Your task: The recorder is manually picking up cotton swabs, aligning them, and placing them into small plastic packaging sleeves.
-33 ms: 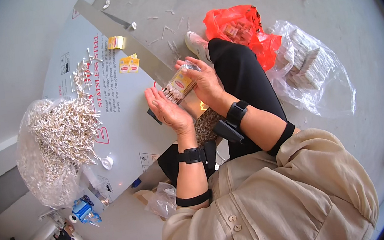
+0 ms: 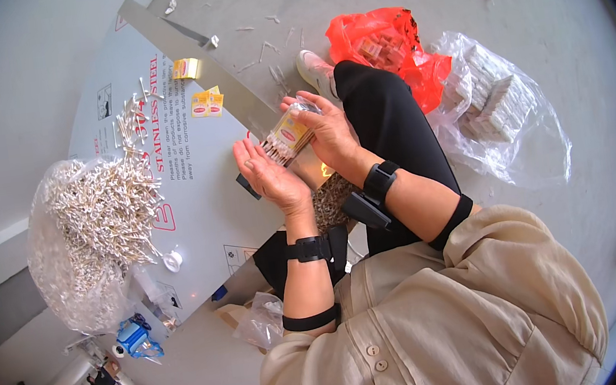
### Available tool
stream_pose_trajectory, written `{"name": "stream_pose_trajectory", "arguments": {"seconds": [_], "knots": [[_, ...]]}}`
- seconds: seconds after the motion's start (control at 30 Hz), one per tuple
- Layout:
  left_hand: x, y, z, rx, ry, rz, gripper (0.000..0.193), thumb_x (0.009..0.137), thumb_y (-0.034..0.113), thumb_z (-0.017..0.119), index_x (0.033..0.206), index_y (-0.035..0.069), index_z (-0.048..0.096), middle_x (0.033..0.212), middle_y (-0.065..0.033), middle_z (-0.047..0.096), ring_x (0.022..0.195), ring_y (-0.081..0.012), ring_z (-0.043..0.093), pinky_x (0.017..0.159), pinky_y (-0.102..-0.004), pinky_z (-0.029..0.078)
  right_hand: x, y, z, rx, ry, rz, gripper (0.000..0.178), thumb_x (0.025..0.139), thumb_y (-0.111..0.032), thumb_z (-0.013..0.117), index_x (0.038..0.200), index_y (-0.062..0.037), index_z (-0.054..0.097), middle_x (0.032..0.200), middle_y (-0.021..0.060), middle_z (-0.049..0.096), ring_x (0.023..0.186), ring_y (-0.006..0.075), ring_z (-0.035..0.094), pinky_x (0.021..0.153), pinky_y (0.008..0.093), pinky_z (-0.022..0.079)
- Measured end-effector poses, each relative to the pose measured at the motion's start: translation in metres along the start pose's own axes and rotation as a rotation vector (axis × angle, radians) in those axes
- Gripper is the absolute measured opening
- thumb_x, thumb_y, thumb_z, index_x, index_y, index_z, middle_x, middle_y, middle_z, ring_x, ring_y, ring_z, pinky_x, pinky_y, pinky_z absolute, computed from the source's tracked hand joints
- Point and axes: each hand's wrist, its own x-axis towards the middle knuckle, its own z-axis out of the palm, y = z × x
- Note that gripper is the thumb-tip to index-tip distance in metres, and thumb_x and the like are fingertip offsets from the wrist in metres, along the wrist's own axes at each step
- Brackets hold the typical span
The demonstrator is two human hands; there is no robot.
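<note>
My right hand (image 2: 330,132) grips a small clear plastic packet of cotton swabs (image 2: 287,135) with a yellow printed card in it. The swabs' tips point toward my left hand (image 2: 273,180). That palm is turned up beside the tips, its fingers stretched out; I cannot tell whether it touches the packet. On the metal-sheet table (image 2: 205,197) to the left, a big clear bag spills a heap of loose cotton swabs (image 2: 99,210). Yellow cards (image 2: 207,103) lie near the table's far edge, with a small yellow stack (image 2: 187,69) beyond them.
On the floor to the right sit a red plastic bag (image 2: 382,45) with packets inside and a clear bag (image 2: 497,104) of white bundles. More swabs (image 2: 331,201) show below my hands, partly hidden. A blue object (image 2: 136,337) stands near the table's left corner.
</note>
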Motion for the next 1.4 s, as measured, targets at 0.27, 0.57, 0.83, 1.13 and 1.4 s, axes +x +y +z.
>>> {"name": "stream_pose_trajectory", "arguments": {"seconds": [0.27, 0.57, 0.83, 1.13, 1.4], "knots": [[-0.002, -0.008, 0.024, -0.081, 0.014, -0.069, 0.075, 0.099, 0.047, 0.044, 0.145, -0.008, 0.022, 0.150, -0.0236, 0.025, 0.142, -0.0284, 0.025, 0.118, -0.0408, 0.016, 0.001, 0.003, 0.002, 0.047, -0.006, 0.018, 0.045, 0.084, 0.007, 0.062, 0.125, 0.0038, 0.045, 0.126, 0.0186, 0.059, 0.119, 0.0279, 0.057, 0.102, 0.0407, 0.046], [-0.015, 0.006, 0.008, -0.012, 0.013, -0.090, 0.071, 0.100, 0.042, 0.042, 0.146, -0.007, 0.019, 0.150, -0.0242, 0.026, 0.141, -0.0326, 0.025, 0.118, -0.0440, 0.019, -0.005, -0.005, -0.005, 0.162, 0.031, 0.050, 0.044, 0.082, 0.007, 0.062, 0.124, 0.0020, 0.049, 0.126, 0.0155, 0.059, 0.119, 0.0270, 0.056, 0.101, 0.0403, 0.047], [-0.027, 0.015, 0.027, -0.118, 0.080, -0.241, 0.072, 0.100, 0.041, 0.043, 0.147, -0.005, 0.015, 0.151, -0.0278, 0.022, 0.142, -0.0343, 0.023, 0.119, -0.0440, 0.018, -0.002, 0.005, -0.004, 0.132, -0.024, 0.007, 0.042, 0.086, 0.001, 0.063, 0.127, 0.0023, 0.051, 0.121, 0.0140, 0.063, 0.112, 0.0245, 0.060, 0.099, 0.0397, 0.048], [-0.002, 0.008, 0.008, -0.240, 0.118, -0.397, 0.058, 0.100, 0.038, 0.046, 0.137, -0.004, 0.029, 0.130, -0.0252, 0.045, 0.122, -0.0332, 0.048, 0.107, -0.0450, 0.039, -0.005, 0.005, -0.004, 0.039, -0.104, -0.009, 0.036, 0.086, 0.000, 0.064, 0.121, 0.0022, 0.057, 0.117, 0.0121, 0.065, 0.109, 0.0230, 0.061, 0.095, 0.0375, 0.050], [0.007, 0.026, 0.006, -0.178, 0.114, -0.576, 0.060, 0.101, 0.038, 0.043, 0.137, -0.007, 0.027, 0.129, -0.0262, 0.046, 0.120, -0.0340, 0.049, 0.107, -0.0459, 0.040, 0.003, -0.001, 0.002, 0.153, 0.008, -0.001, 0.041, 0.084, -0.002, 0.067, 0.123, 0.0003, 0.054, 0.117, 0.0132, 0.065, 0.107, 0.0242, 0.063, 0.094, 0.0377, 0.050]]}}
